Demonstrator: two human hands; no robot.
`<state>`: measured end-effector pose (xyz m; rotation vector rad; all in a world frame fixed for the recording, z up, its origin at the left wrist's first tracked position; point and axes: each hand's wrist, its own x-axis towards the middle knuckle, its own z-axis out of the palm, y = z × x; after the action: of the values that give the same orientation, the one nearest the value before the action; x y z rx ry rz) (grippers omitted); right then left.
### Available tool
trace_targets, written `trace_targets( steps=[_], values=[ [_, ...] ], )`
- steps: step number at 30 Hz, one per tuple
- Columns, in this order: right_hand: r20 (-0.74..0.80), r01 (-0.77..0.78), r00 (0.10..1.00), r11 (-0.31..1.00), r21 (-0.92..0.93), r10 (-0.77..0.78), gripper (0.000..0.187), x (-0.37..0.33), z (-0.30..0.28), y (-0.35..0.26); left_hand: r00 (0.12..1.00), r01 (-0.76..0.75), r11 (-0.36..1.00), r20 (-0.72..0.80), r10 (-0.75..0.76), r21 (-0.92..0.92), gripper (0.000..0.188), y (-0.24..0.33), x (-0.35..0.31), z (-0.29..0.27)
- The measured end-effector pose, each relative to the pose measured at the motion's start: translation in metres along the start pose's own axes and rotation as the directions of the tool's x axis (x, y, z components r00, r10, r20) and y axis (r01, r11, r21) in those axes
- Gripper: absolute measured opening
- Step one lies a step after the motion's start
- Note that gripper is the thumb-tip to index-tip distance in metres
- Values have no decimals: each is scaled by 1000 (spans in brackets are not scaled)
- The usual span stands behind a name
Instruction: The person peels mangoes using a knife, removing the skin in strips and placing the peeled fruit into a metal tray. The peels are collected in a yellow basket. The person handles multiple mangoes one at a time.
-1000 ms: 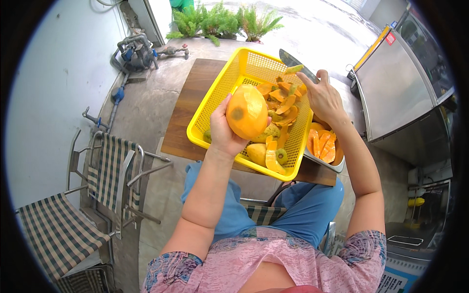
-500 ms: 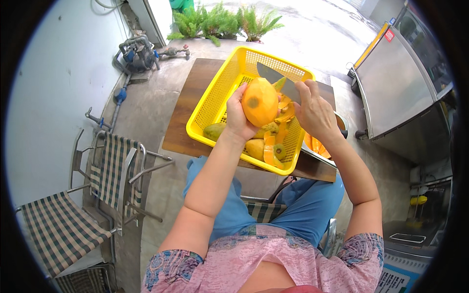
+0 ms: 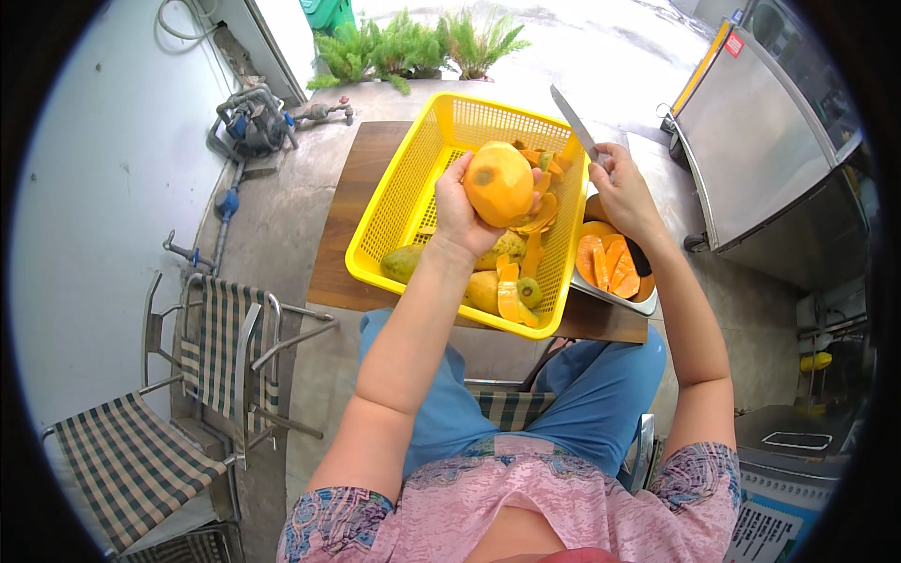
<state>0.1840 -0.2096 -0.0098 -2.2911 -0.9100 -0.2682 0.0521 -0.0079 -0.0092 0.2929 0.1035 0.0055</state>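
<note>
My left hand [image 3: 457, 208] cups a peeled orange papaya [image 3: 499, 184] above the yellow basket [image 3: 368, 218]. In my right hand [image 3: 621, 188] is a knife [image 3: 574, 122], its broad blade pointing up and away past the basket's right rim. The blade is apart from the fruit. Below the papaya, strips of orange peel [image 3: 537, 221] are heaped along the basket's right side. Whole green-yellow fruits [image 3: 402, 263] lie nearer me in the basket. Under my right forearm, a pale tray [image 3: 646, 305] holds cut orange pieces [image 3: 610, 266]; a dark handle-like piece shows beside my wrist.
The basket stands on a brown wooden table [image 3: 338, 253] before my knees. Checked folding chairs [image 3: 141, 460] are at the left, near a pump with pipes [image 3: 251, 127]. Green plants [image 3: 404, 49] line the far side. A metal cart [image 3: 760, 122] stands at the right.
My right hand has drawn the knife away from the papaya to the right, and the blade now points upward. More of the tray shows. The left hand still holds the papaya nearly in place.
</note>
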Motion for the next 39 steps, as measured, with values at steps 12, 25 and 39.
trace_targets(
  steps=[12,25,39],
  values=[
    [486,-490,871,47,871,76,36,-43,-26,-110,976,-169,979,119,182,-114,54,15,-43,-12],
    [479,-412,878,496,764,-10,35,-51,-29,-129,928,-372,926,5,373,-59,43,22,-54,-9],
    [268,383,868,906,178,-419,26,-64,-31,-154,933,-359,933,13,358,7,37,19,-56,-15]
  ],
)
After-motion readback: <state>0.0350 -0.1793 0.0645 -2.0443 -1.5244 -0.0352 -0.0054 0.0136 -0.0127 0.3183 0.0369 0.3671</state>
